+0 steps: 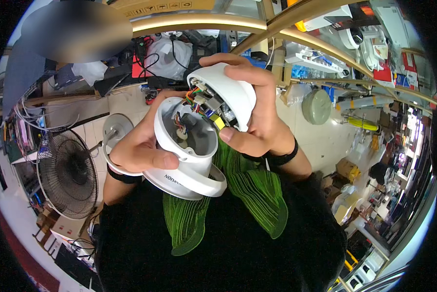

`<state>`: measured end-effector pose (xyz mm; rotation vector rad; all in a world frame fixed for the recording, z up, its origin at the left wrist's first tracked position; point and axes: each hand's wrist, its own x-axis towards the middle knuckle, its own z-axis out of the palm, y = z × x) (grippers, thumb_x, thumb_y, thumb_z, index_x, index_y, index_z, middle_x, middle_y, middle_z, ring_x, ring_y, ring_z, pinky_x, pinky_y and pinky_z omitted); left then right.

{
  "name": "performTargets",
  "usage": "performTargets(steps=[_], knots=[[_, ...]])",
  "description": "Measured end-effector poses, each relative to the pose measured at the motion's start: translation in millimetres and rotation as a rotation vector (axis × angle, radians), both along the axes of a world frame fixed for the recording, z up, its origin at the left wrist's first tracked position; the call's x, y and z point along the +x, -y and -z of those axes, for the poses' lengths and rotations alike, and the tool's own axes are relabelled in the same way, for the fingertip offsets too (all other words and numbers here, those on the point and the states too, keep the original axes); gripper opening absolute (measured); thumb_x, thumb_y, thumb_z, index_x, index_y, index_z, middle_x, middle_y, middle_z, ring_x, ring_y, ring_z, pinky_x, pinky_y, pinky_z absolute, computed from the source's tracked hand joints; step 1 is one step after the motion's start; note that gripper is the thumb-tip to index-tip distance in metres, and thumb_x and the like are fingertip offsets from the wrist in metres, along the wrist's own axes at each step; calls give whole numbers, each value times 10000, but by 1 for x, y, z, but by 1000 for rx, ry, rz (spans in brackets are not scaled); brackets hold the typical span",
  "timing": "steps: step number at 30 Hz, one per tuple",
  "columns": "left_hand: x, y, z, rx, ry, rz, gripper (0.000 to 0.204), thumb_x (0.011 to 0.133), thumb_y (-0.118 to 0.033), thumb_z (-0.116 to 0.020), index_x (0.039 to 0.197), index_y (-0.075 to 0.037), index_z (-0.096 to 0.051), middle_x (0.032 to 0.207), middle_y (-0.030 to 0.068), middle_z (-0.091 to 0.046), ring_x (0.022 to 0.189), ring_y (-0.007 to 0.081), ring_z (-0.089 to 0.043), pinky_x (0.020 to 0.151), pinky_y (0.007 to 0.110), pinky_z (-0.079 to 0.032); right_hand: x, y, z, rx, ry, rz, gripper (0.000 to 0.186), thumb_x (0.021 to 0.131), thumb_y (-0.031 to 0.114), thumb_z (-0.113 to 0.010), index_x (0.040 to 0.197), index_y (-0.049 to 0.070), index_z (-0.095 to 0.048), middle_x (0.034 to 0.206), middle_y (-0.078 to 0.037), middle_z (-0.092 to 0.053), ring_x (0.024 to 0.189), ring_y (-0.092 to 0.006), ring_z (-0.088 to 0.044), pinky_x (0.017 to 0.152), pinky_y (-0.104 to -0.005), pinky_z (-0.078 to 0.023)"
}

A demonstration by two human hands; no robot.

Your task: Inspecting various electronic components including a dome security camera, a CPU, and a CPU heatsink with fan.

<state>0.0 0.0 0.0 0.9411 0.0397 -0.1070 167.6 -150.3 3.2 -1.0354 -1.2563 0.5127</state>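
My left hand (140,146) is closed round a white cylindrical camera housing (182,168) with a round flange and curved bracket. Its open top shows a grey interior and small connectors. My right hand (260,121) grips a white rounded camera part (223,85), tilted above the housing, its thumb low by a yellow component (219,122). A green circuit board and coloured wires (194,97) show on the exposed side of that part, close to the housing's rim. Green striped fabric (255,204) lies below my hands over dark clothing.
A black fan (67,170) stands at left. A cluttered bench (189,53) with cables and a white bag lies ahead. A glass-fronted display (316,44) holds equipment at upper right. A round grey-green stool (316,107) and several boxes (345,170) sit on the tiled floor at right.
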Motion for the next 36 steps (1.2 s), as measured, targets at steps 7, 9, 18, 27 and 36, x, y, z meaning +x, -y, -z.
performTargets(steps=[7, 9, 18, 27, 36], knots=[[15, -17, -5, -71, -72, 76, 908, 673, -240, -770, 1346, 12, -216, 1209, 136, -480, 1154, 223, -453, 998, 349, -315, 2, -8, -4, 2, 107, 71, 665, 645, 86, -663, 1247, 31, -386, 1250, -255, -430, 1131, -386, -466, 954, -450, -371], [19, -16, -8, -68, -124, 54, 912, 671, -242, -777, 1346, 10, -216, 1205, 130, -481, 1152, 213, -455, 1000, 352, -315, 4, -8, -9, 13, 161, 98, 662, 634, 88, -671, 1238, 35, -406, 1247, -255, -432, 1109, -387, -481, 935, -439, -393], [25, -12, -5, -157, -115, 152, 884, 690, -220, -771, 1366, -41, -230, 1242, 107, -451, 1188, 203, -406, 1025, 350, -265, 9, -6, -16, 41, 269, 88, 611, 616, 161, -670, 1187, 46, -485, 1243, -249, -430, 1023, -389, -505, 869, -432, -431], [30, -2, -15, -123, -65, 70, 848, 740, -296, -739, 1362, 2, -244, 1206, 134, -448, 1162, 214, -407, 1000, 353, -283, 26, -2, -16, 40, 284, -19, 616, 612, 186, -671, 1185, 52, -488, 1243, -249, -440, 1028, -394, -504, 869, -445, -428], [45, 3, -25, -22, -45, 55, 838, 806, -487, -647, 1337, 35, -262, 1130, 114, -486, 1062, 179, -469, 889, 293, -394, 29, -6, -4, -20, 53, -6, 613, 714, 242, -625, 1235, 46, -368, 1158, -253, -474, 1099, -350, -475, 915, -443, -379]])
